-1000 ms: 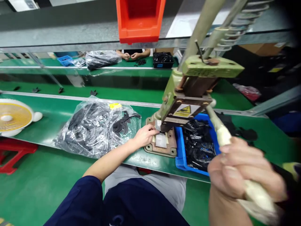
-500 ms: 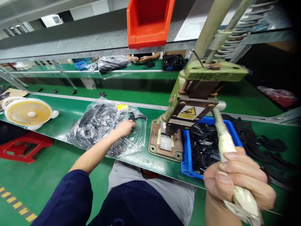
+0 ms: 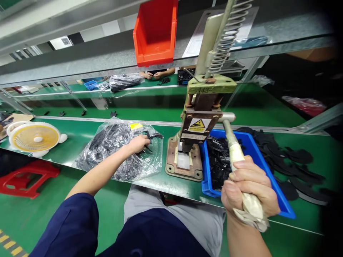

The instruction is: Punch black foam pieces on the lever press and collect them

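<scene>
My right hand [image 3: 250,187] is wrapped round the taped handle [image 3: 235,151] of a green hand press [image 3: 198,125]. Below the press head, a pale block [image 3: 183,160] sits on the rusty base plate [image 3: 173,170]; no black part shows on it. On the left, my left hand [image 3: 139,143] pinches a black flat part [image 3: 154,136] with prong-like ends. That hand is over a clear plastic bag [image 3: 107,142] full of similar black parts. Whether its fingers touch the bag is unclear.
Right of the press stands a blue bin [image 3: 257,153] of black pieces, with black curved parts [image 3: 297,157] beyond it. A white-and-yellow fan [image 3: 36,137] lies at left. Above hangs an orange bin [image 3: 155,35] on a shelf. Across the bench, a co-worker's hands [image 3: 154,75] show.
My right hand and the press handle now appear farther left and away from me. The view has shifted, with the press looking more upright. My left hand has moved slightly, still on the black part.
</scene>
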Tool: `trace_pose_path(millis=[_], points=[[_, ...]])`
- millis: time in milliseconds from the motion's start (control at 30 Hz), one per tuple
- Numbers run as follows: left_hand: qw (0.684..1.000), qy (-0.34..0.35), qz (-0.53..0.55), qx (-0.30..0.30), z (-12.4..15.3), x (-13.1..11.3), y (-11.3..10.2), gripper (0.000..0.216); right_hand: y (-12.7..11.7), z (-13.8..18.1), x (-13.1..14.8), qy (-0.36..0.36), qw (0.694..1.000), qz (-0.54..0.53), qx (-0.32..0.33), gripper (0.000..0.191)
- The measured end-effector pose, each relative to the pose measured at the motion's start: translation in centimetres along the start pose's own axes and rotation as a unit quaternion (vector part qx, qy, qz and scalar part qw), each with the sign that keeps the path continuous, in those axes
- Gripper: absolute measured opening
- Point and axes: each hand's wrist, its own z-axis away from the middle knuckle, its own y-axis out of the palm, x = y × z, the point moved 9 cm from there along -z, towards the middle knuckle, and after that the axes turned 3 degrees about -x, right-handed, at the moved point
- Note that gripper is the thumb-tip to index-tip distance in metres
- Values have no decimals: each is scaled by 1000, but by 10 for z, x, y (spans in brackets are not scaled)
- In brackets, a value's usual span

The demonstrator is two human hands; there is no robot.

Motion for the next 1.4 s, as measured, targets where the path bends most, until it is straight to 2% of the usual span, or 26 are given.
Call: trace_pose_path(millis=[133, 267, 333, 400, 500, 600, 767, 833, 900, 967, 1067, 1133, 1233, 1400], points=[[996, 28, 46, -66, 5, -23, 6, 32, -3, 1, -3, 17, 1000, -4, -13, 24], [989, 43, 123, -74, 17, -30, 26, 38, -3, 2, -3, 2, 1000, 2, 1, 25], [983, -8, 154, -100, 21, -20, 27, 42, -4, 2, -6, 7, 1000, 3, -5, 24], [974, -99, 166, -118, 25, -5, 25, 37, -5, 3, -6, 3, 1000, 1, -17, 23], [964, -201, 158, -72, 23, 1, 31, 25, -4, 3, -4, -8, 999, 4, -33, 24], [960, -238, 144, -20, 16, -5, 37, 29, -3, 2, -2, -12, 1000, 4, -28, 23], [943, -241, 226, -38, 6, -13, 37, 21, -2, 2, 1, -5, 1000, 5, -16, 21], [923, -236, 296, -71, 4, -17, 31, 19, -1, 2, 1, 5, 1000, 5, -14, 19], [884, -220, 400, -100, -1, -26, 23, 19, -1, 2, 1, 14, 1000, 1, -14, 20], [820, -198, 526, -107, -9, -41, 18, 18, -1, 2, 1, 16, 1000, -4, -21, 20], [718, -195, 664, -75, -26, -69, 18, 20, -2, 2, 1, 18, 1000, -8, -23, 20], [680, -214, 700, -49, -37, -83, 23, 22, -1, 2, 0, 16, 1000, -7, -16, 19], [658, -236, 714, -29, -50, -94, 31, 27, 0, 3, 0, 16, 1000, 0, 1, 18], [671, -254, 697, -8, -59, -94, 40, 25, -1, 3, -1, 20, 1000, 2, 10, 20]])
